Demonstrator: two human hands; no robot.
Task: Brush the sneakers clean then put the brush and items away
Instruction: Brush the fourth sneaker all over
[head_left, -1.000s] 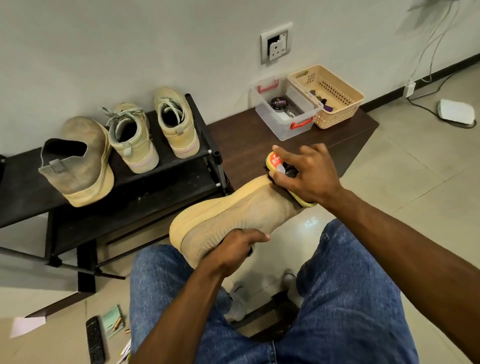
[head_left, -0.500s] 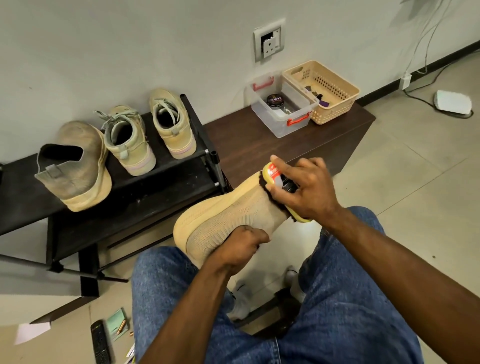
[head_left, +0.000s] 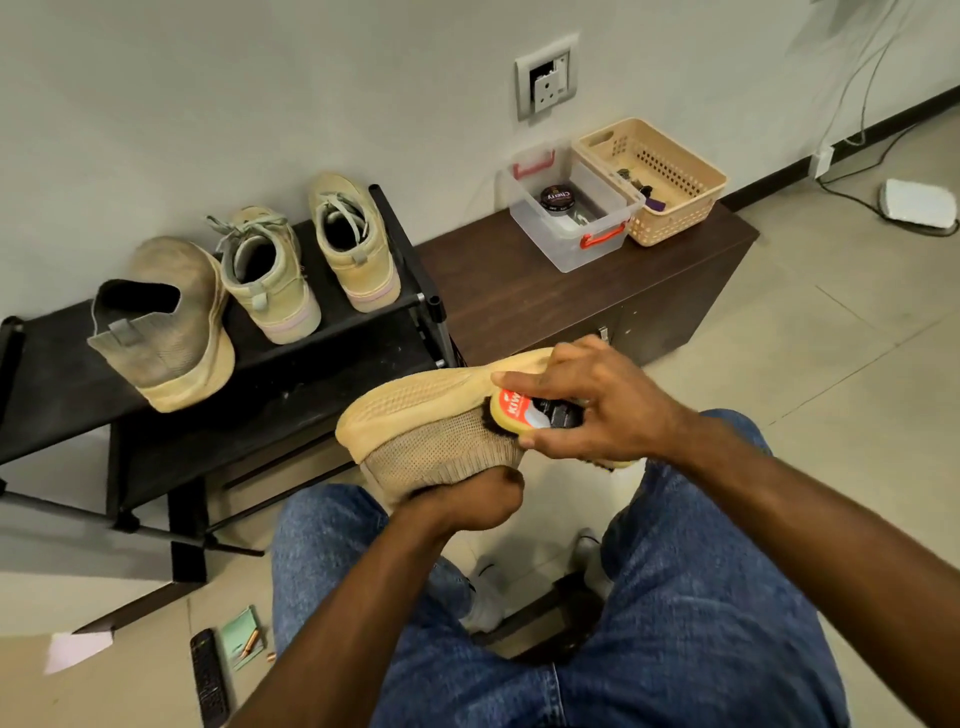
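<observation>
Centre frame: left hand (head_left: 475, 501) grips the sneaker (head_left: 426, 421) from below, fingers curled round it; right hand (head_left: 597, 408) clamps the brush (head_left: 524, 413), bristles against the knit upper.

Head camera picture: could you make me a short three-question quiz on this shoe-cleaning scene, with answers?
1. True or false: the brush is touching the held sneaker.
2. Which hand grips the brush? A) left B) right C) both
3. Fill in: the round polish tin lies in the clear ____ with red handles.

Key
1. True; its bristles rest against the knit side.
2. B; the right hand grips it, while the left hand holds the sneaker from below.
3. Box, beside the beige basket on the brown cabinet.
</observation>
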